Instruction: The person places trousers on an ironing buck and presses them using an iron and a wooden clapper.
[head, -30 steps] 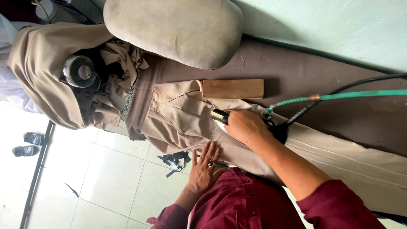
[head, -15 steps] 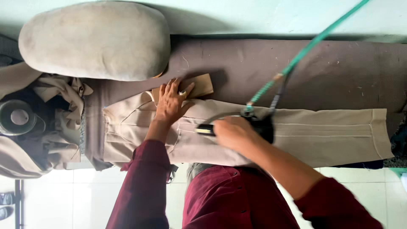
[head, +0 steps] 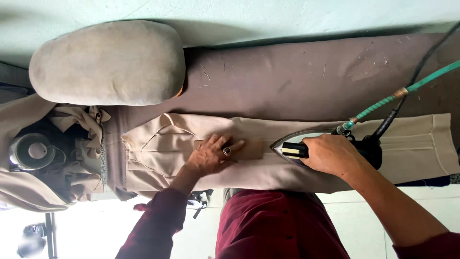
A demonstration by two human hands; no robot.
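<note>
The beige trousers (head: 297, 144) lie flat along the brown padded table (head: 297, 81). The right hand (head: 330, 154) has its fingers curled tight around the handle of the iron (head: 306, 144), which rests on the trouser leg. Just beyond the fingertips of the left hand (head: 211, 154) lies a small wooden block (head: 251, 148); this hand presses flat on the cloth, with fingers a little spread and a ring on one. A green hose (head: 407, 88) and a black cable (head: 421, 67) run from the iron away across the table. Past the left wrist sits a grey rounded pressing cushion (head: 105, 62), against a pale green wall (head: 287, 17). Below the table is a white tiled floor (head: 96, 225).
</note>
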